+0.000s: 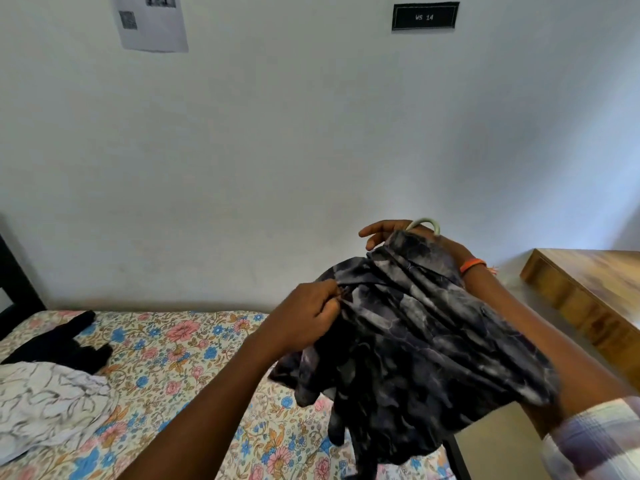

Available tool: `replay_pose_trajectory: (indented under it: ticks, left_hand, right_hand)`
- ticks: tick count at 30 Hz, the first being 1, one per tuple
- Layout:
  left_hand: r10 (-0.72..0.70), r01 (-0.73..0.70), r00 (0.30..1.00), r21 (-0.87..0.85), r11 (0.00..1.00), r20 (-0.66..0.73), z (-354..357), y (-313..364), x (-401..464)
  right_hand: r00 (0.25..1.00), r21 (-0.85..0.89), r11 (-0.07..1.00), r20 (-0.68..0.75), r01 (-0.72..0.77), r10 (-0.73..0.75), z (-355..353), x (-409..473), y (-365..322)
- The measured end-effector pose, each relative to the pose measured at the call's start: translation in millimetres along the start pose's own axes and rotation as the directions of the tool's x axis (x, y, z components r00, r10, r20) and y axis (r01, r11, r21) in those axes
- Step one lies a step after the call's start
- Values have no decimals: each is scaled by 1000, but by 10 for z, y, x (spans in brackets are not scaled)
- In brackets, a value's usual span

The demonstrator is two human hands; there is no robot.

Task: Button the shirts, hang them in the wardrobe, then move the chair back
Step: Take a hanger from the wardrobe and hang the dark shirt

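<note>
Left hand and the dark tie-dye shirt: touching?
Touching. The head view shows the left hand pinching a fold of the dark tie-dye shirt.

A plain white wall (311,116) carries a printed paper sheet (152,22) and a black sign (425,16) reading "WS 14". Below, a floral bedsheet (180,348) covers the bed; a wooden table (595,292) stands at right.
</note>
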State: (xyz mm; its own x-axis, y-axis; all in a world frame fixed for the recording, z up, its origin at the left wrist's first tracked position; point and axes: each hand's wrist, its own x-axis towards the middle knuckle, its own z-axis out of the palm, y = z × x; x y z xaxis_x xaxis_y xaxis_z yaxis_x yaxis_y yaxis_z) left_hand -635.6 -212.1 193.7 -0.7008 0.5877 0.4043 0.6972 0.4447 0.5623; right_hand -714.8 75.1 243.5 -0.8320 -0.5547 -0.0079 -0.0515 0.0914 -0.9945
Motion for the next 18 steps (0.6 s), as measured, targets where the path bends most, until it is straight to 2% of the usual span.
replay_pose_trajectory:
  ticks: [3, 5, 7, 10, 13, 16, 18]
  left_hand:
    - [-78, 90, 991, -109, 990, 111, -20, -3, 66]
    - [-123, 127, 992, -174, 977, 34, 36, -79, 114]
    - [-158, 152, 986, -85, 985, -58, 86, -263, 147]
    - [-123, 123, 992, 16, 992, -9, 105, -467, 164]
    - [-39, 39, 999, 9, 999, -25, 102, -485, 158]
    - [-99, 100, 995, -70, 993, 14, -48, -539, 199]
    - [-181, 180, 984, -72, 981, 1, -185, -617, 276]
  right_hand:
    - [993, 112, 993, 118, -31, 18, 213, 4, 45]
    - [981, 205, 978, 194, -34, -6, 319, 69, 50]
    - [960, 229, 973, 277, -30, -36, 455, 134, -42]
    - [935, 256, 965, 353, -53, -42, 496, 175, -39]
    - [934, 226, 973, 355, -38, -46, 458, 195, -17]
    - [953, 217, 975, 301, -37, -31, 479, 95, -25]
    - [978, 147, 988, 207, -36, 5, 550, -23, -22]
